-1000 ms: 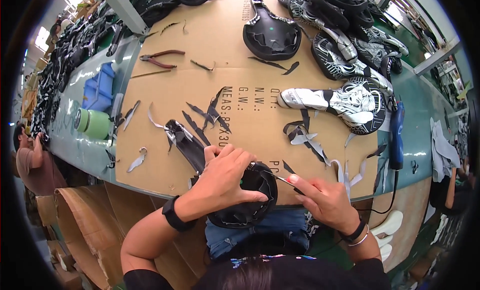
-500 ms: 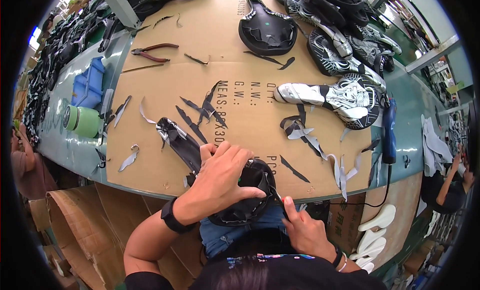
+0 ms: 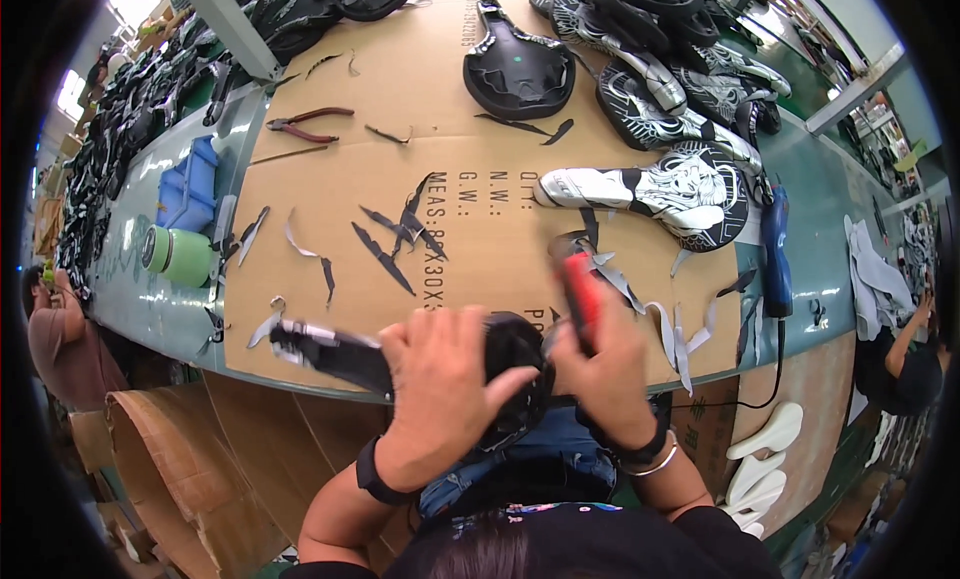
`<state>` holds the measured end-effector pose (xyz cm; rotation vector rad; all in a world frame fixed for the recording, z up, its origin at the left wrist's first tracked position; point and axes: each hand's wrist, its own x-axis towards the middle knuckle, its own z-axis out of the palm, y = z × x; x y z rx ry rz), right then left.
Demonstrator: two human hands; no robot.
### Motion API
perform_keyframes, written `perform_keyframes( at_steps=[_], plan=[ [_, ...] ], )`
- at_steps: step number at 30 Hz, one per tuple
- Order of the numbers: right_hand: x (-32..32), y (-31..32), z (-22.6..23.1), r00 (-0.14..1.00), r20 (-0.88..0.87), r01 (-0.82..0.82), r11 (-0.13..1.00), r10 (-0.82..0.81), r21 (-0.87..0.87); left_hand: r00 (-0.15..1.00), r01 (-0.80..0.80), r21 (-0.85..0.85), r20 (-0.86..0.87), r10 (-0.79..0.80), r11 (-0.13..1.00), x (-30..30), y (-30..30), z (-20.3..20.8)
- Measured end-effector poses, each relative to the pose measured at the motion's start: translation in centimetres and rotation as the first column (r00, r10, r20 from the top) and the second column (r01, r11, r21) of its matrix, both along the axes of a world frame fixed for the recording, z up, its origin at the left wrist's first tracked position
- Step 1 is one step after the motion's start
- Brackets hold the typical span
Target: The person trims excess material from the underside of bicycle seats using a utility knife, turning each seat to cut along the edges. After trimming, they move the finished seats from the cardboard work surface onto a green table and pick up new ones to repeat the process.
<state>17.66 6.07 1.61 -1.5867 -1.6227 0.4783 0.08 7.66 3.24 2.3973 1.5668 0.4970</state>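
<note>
Lower centre of the frame: the left hand point(image 3: 440, 389) is clamping a black saddle point(image 3: 518, 351); just right of it, the right hand point(image 3: 612, 377) is gripping a blurred red tool point(image 3: 581, 287). Pliers point(image 3: 318, 113) are lying at upper left.

Red tool point(image 3: 582, 291) blurred; black saddle point(image 3: 514, 347) partly hidden

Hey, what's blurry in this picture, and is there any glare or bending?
In the head view, the right hand and its red-and-black tool look smeared, as does the nose of the saddle under the left hand; the head view shows the pliers crisper, pale glare on the table's left side, and its near edge curving.
</note>
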Motion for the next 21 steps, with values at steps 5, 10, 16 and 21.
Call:
perform_keyframes(
  at_steps=[5, 10, 16, 21],
  plan=[
    [2.6, -0.2, -1.1, 0.901, -0.395, 0.051, 0.948, -0.180, -0.314, 0.975, -0.152, -0.030, 0.163, 0.155, 0.988, 1.4, 0.4, -1.4],
    [2.1, 0.0, -0.3, 0.930, -0.341, -0.211, 0.960, 0.140, -0.182, 0.946, 0.179, 0.088, 0.257, -0.196, 0.980, 3.1, 2.8, -2.6],
    [8.3, -1.5, 1.0, 0.932, -0.028, -0.349, 0.876, 0.361, -0.332, 0.922, 0.124, -0.001, 0.369, -0.115, 0.992, 3.1, 2.7, -2.1],
    [8.3, -0.5, 2.3, 0.817, 0.188, -0.378, 0.752, 0.545, -0.539, 0.913, 0.120, -0.005, 0.392, -0.108, 0.993, 3.2, 2.8, -2.2]
  ],
)
